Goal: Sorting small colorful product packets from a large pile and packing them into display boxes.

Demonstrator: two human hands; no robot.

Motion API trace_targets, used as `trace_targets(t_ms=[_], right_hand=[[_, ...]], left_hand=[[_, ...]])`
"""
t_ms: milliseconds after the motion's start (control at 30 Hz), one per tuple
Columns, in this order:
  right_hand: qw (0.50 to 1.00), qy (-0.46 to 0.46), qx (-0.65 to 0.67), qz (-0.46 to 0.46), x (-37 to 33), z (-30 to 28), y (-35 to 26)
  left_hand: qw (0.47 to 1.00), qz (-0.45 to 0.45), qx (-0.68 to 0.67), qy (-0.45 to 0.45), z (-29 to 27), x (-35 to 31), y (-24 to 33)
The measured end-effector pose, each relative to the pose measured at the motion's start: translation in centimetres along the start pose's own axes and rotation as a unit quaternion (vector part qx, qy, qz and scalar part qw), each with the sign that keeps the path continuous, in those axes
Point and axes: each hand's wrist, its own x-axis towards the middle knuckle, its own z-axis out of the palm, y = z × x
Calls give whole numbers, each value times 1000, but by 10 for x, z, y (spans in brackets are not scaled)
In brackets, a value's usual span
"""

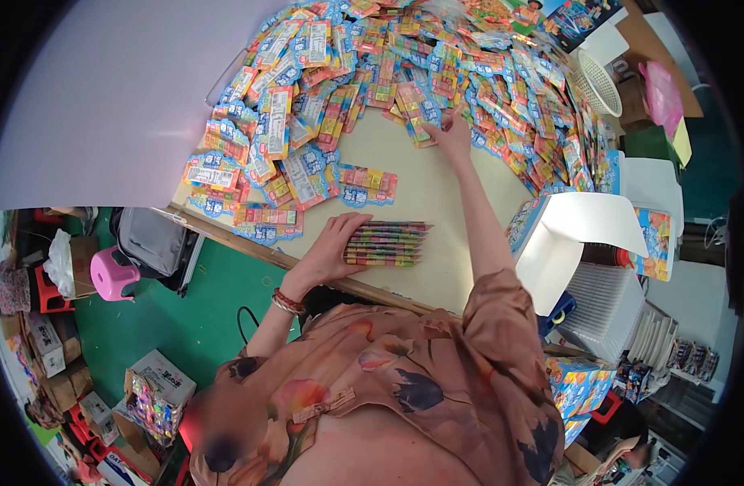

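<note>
At twelve o'clock, by the table's near edge [404, 301], my left hand [333, 249] curls its fingers around the left end of a packet stack [388, 243]. Farther, at one o'clock, my right hand [453, 138] touches a loose packet [416, 107]; whether pinched, I can't tell. Beyond sprawls the packet heap [380, 77], ten to two.

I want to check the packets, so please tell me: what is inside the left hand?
The left hand holds one end of a packet stack; the other end shows. The covered end cannot be seen.
</note>
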Motion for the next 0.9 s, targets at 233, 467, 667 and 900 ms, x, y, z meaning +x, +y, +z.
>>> trace_targets(t_ms=[233, 467, 667, 900], right_hand=[[929, -11, 367, 50, -58, -45, -28], [869, -391, 300, 42, -114, -96, -50], [886, -426, 168, -71, -50, -86, -46], [937, -84, -263, -215, 111, -25, -57]], left_hand=[[996, 49, 69, -2, -5, 0, -6], [988, 12, -105, 116, 20, -6, -21], [999, -11, -25, 26, 1, 1, -4], [996, 18, -85, -2, 0, 7, -5]])
